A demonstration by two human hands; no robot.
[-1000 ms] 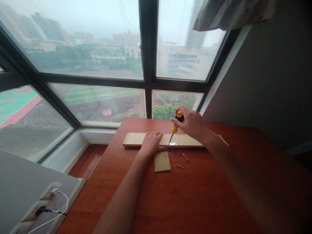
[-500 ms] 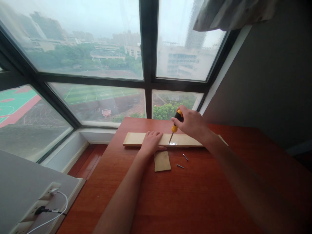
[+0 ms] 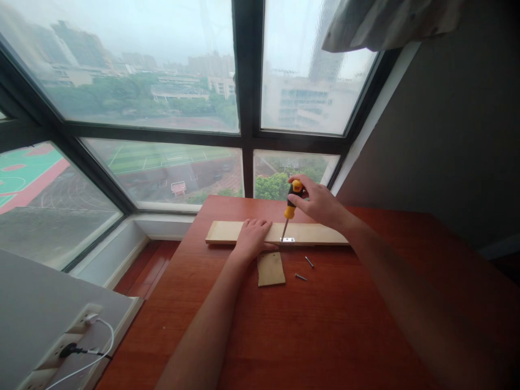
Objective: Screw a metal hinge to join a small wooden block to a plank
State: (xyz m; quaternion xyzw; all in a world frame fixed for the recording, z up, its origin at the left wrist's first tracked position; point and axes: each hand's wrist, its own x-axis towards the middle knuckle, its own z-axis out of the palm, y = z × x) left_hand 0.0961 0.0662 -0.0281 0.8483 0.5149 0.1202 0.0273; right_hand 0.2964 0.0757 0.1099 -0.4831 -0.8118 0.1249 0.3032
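A long pale wooden board (image 3: 314, 233) lies across the table. My left hand (image 3: 252, 237) holds it down, fingers over its top and thumb along the front edge. In my right hand (image 3: 317, 200) is a screwdriver (image 3: 290, 210) with a yellow and black handle, the fingers closed around it. Its shaft slants down to the left end of a small metal plate (image 3: 288, 240) at the board's front edge; whether a screw sits under the tip is too small to tell. In front lie a small thin wooden piece (image 3: 271, 269) with a hole and two loose screws (image 3: 300, 277).
The reddish-brown table (image 3: 284, 336) stands against large windows with dark frames (image 3: 246, 108). At lower left, a wall socket (image 3: 57, 352) has a white cable (image 3: 111, 338) and a black plug (image 3: 69, 351) in it. A curtain (image 3: 390, 24) hangs at upper right.
My right hand has turned and shifted slightly left, bringing the screwdriver more upright. The tip stays at the metal plate. My left hand and the board keep their place.
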